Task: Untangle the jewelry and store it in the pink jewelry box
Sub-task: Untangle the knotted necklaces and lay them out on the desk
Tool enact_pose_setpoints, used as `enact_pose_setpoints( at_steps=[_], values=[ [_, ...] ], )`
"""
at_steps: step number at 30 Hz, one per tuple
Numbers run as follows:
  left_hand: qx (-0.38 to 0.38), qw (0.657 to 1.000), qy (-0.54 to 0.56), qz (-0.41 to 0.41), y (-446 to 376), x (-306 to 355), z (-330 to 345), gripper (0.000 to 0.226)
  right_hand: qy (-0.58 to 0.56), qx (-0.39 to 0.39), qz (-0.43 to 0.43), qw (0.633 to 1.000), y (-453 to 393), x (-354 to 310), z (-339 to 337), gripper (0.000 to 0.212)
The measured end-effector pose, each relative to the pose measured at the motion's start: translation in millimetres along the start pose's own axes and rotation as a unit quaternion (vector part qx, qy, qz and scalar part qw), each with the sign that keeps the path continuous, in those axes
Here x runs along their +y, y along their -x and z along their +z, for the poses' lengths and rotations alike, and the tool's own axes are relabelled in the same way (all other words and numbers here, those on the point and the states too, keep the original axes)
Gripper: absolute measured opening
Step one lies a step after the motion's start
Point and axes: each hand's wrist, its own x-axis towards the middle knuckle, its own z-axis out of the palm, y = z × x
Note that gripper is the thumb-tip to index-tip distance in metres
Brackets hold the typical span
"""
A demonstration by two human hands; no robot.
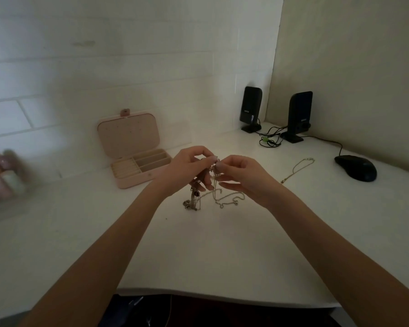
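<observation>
your two forearms reach out over the near edge of the white matte surface (222, 256), and both hands meet above its middle. your left hand (187, 166) has its fingers (207, 159) curled, pinching the top of the tangled bunch of thin silver and gold chains (213, 194); your right hand (243, 175) pinches the same knot from the other side, thumb and forefinger closed on a strand, the other fingers loosely spread. the knot sits right between your fingertips, touching both, so neither hand is nearer. from there the bunch hangs straight down, long axis roughly upright, and its lower loops and a darker clump of charms rest on the surface just below your hands. the coming pull likely turns on this: the free strands trail down and toward you, so drawing the hands apart sideways should open the knot, not tighten it.

just beyond your right hand, a separate thin gold chain (298, 168) lies stretched on the surface, apart from the bunch, not yet stored. to the left and a little farther, the open pink rectangular jewelry box (135, 171) sits with its lid propped upright and its cream compartments showing; i can't tell whether anything lies in them.

farther right rest a black computer mouse (355, 167) and two black upright speakers (250, 108) with tangled cables. blurred pastel bottles (3, 175) stand at the far left, against a white tiled wall (104, 67).
</observation>
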Motion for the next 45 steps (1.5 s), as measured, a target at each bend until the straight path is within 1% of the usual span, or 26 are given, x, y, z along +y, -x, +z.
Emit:
enact_pose_setpoints(
  at_steps=[6,9,11,13,16,20,24,28,30,32,34,37,39,43,45],
  values=[
    [0.019,0.999,-0.042,-0.009,3,-9,0,0.012,-0.133,-0.006,0.008,0.991,0,0,-4,0.011],
    [0.028,0.999,-0.042,-0.008,3,-15,2,0.011,-0.261,0.001,0.025,0.965,-4,1,-6,0.015],
    [0.026,0.999,-0.015,-0.014,4,-21,3,0.013,-0.330,0.006,0.034,0.943,-7,4,-9,0.020],
    [0.028,0.999,0.013,-0.024,4,-27,4,0.013,-0.338,0.005,0.036,0.940,-9,7,-13,0.021],
    [0.028,0.999,-0.015,-0.019,3,-34,8,0.016,-0.338,-0.009,0.036,0.941,-9,10,-14,0.024],
    [0.009,0.999,-0.041,-0.008,3,-41,9,0.031,-0.406,-0.011,0.022,0.913,-11,8,-20,0.026],
    [0.020,0.999,-0.031,-0.011,2,-45,7,0.035,-0.338,0.010,0.016,0.941,-10,11,-29,0.018],
    [0.011,0.997,-0.070,0.009,2,-48,7,0.024,-0.323,0.002,0.002,0.946,-10,11,-32,0.012],
    [0.017,0.994,-0.109,0.024,3,-50,5,0.021,-0.312,0.003,-0.006,0.950,-9,10,-35,0.013],
    [0.032,0.984,-0.170,0.033,3,-54,4,0.016,-0.301,0.009,-0.013,0.953,-8,10,-39,0.019],
    [0.046,0.978,-0.200,0.037,2,-58,2,0.008,-0.288,0.020,-0.016,0.957,-7,9,-44,0.025],
    [0.074,0.979,-0.178,0.059,1,-62,2,0.022,-0.231,0.054,-0.014,0.971,-6,10,-48,0.027],
    [0.083,0.980,-0.166,0.066,1,-62,2,0.024,-0.181,0.079,-0.008,0.980,-5,12,-48,0.027],
    [0.084,0.983,-0.157,0.041,2,-59,1,0.050,-0.122,0.112,0.006,0.986,-2,14,-45,0.025],
    [0.086,0.988,-0.122,0.037,4,-55,0,0.055,-0.063,0.120,0.019,0.991,0,14,-46,0.022]
  ],
)
